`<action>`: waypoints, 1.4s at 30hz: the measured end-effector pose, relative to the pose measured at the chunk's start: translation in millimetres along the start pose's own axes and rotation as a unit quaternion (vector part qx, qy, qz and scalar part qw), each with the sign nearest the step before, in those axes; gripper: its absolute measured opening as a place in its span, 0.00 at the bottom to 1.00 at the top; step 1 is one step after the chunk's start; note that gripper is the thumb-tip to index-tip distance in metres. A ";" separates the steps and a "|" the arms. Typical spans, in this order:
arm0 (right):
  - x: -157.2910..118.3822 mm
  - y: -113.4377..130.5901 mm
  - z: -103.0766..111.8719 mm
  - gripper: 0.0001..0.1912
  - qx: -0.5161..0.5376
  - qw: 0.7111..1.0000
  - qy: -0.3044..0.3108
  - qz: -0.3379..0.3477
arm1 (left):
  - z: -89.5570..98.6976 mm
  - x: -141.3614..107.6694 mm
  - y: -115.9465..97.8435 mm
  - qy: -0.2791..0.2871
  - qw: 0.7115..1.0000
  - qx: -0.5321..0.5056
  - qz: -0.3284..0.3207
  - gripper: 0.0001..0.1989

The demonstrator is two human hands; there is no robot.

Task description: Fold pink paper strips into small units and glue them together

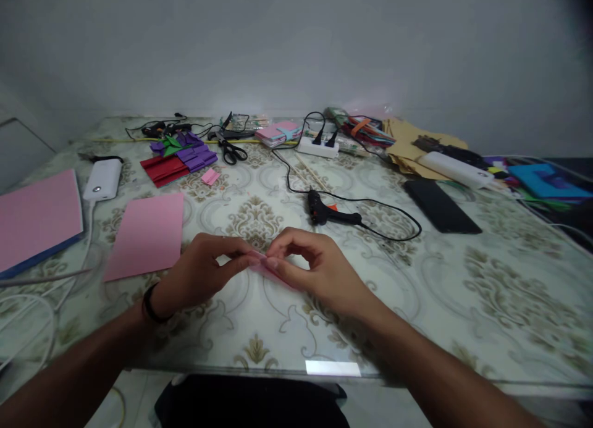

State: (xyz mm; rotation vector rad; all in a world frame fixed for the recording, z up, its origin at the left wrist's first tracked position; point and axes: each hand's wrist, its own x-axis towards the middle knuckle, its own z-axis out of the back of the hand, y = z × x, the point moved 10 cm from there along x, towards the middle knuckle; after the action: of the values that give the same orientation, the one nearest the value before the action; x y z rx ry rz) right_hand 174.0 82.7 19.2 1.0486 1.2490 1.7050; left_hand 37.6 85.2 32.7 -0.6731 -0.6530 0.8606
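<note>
Near the front middle of the table, a narrow piece of pink paper (pixel 278 276) is held between both hands. My left hand (pixel 208 264) pinches its left end between thumb and fingers; a dark band circles that wrist. With thumb and forefinger, my right hand (pixel 315 261) grips the same paper just beside the left fingertips. Part of the paper is hidden by the right hand. A flat pink sheet (pixel 147 233) lies left of my left hand.
A black glue gun (pixel 333 212) with its cord lies beyond my right hand. Behind are black scissors (pixel 231 151), folded purple paper (pixel 197 156) and a white power strip (pixel 319 147). A dark phone (pixel 441 207) lies right, a white power bank (pixel 104 180) left.
</note>
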 end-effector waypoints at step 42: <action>-1.7 -4.3 -8.9 0.06 0.013 0.999 0.023 -0.022 | -8.2 -0.7 -1.2 0.043 0.999 -0.015 0.019 0.15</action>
State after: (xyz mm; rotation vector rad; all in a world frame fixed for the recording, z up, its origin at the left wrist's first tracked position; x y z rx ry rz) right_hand 166.9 79.1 13.1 0.9950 1.3180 1.6924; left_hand 43.9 81.8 28.4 -0.7470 -0.5788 0.8528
